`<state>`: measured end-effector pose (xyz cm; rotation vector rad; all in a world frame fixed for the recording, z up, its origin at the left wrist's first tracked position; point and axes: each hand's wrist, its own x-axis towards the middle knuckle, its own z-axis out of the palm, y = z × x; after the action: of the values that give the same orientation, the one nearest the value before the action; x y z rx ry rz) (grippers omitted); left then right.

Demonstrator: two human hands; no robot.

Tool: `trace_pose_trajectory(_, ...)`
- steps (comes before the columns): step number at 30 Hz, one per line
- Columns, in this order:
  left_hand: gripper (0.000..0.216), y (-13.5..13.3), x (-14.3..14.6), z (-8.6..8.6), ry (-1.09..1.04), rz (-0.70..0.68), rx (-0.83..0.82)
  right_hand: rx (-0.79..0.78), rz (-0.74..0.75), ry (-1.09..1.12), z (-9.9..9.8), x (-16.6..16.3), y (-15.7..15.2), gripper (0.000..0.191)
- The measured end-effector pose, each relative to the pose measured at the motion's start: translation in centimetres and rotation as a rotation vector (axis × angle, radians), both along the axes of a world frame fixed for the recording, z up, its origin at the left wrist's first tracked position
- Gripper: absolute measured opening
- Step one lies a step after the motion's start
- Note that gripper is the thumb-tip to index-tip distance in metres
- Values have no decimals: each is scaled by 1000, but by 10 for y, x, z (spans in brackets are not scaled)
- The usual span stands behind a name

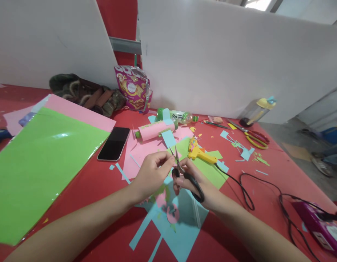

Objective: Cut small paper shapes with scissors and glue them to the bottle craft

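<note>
Just in front of the glue gun [199,154], the left hand [152,173] held a grip pinched on a tiny paper scrap [170,162]. The right hand [197,183] had its grip closed through the black scissors [184,174]. Mid-snip, I judged; the next cut called for feeding the scrap steadily.

Bare red table [94,182] lies open to the left of the left hand [152,173], between the phone [113,143] and the green sheet [40,160]. Scissors [180,168] fill the gap between the hands. Just beyond the right hand [195,182] a glue gun [199,153] blocks the way, and its cord [247,193] loops across the table's right side. White boards [225,62] wall off the back.
</note>
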<state>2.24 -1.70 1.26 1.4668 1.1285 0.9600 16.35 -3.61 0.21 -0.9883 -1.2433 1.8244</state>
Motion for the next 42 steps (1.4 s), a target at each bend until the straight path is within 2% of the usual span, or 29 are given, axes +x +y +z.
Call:
trace_pose_trajectory(13, 26, -2, 2, -2, 12, 22, 50, 31, -32, -75, 2, -5, -2, 43)
trace_pose_trajectory(42, 27, -2, 0, -2, 68, 31, 43, 16, -98, -129, 2, -8, -3, 38)
